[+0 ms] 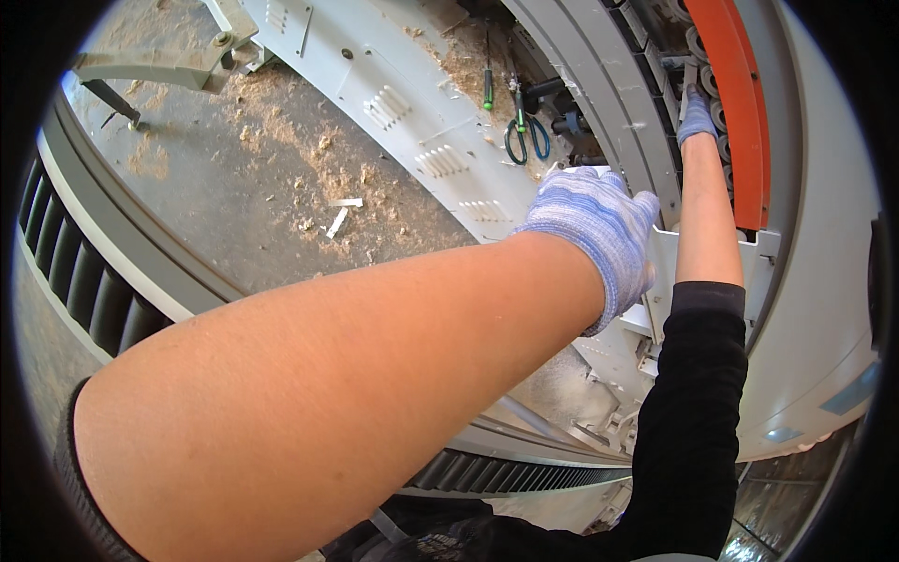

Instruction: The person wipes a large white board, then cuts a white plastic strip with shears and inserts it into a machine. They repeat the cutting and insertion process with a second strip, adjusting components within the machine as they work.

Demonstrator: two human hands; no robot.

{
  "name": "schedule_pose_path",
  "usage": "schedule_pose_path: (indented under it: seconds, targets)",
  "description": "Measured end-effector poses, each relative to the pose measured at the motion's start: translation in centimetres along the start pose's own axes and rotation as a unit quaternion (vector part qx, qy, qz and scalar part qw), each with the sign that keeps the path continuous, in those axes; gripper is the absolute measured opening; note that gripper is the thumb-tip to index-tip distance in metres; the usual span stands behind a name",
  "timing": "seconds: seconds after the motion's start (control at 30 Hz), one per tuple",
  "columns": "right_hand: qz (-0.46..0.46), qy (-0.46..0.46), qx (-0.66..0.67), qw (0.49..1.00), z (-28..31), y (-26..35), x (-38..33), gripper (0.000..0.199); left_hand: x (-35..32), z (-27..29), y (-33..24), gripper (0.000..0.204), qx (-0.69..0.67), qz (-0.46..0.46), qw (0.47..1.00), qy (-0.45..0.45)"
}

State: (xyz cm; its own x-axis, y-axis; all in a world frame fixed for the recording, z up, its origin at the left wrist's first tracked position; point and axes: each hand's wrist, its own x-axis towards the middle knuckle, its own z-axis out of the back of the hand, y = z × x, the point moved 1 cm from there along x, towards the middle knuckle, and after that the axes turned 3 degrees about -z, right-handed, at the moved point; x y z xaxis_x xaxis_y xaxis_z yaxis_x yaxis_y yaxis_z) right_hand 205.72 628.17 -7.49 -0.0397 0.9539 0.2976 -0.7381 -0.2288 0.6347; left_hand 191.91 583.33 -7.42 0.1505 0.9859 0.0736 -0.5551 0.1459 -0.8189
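My right hand point(697, 117), in a blue-and-white knit glove, reaches deep into the narrow channel between grey rails point(613, 103) and an orange guard point(747, 112). Its fingers are close together at a small pale part point(688, 77) beside a row of metal rollers point(709, 82). Whatever they grip is too small to name. Gloved the same way, my left hand point(595, 229) is at the near edge of the machine's white panel, left of the rails. Its fingers curl down and away, so their tips and anything in them are hidden.
Blue-handled scissors point(527, 140) and a green-handled screwdriver point(488, 89) lie among wood shavings inside the machine. A white vented panel point(384, 108) runs diagonally. Shavings and white scraps point(338, 221) litter the dark floor. A curved ribbed black strip point(84, 272) stands at left.
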Motion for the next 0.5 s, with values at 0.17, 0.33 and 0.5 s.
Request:
schedule_pose_path:
  seconds: [0.17, 0.33, 0.5]
  targets:
    - [-0.006, -0.052, -0.034, 0.998, -0.6, 0.8, -0.3, 0.043, 0.0, 0.1, 0.1, 0.051, 0.01, -0.005, 1.0, -0.005]
    - [0.033, 0.049, -0.089, 0.994, 0.9, 1.0, -2.2, 0.049, 0.1, 0.2, 0.1, 0.05, 0.011, -0.005, 1.0, 0.005]
    - [0.069, 0.015, -0.067, 0.995, 0.8, 0.7, -2.7, 0.039, 0.2, 0.2, 0.1, 0.05, 0.01, -0.009, 1.0, 0.003]
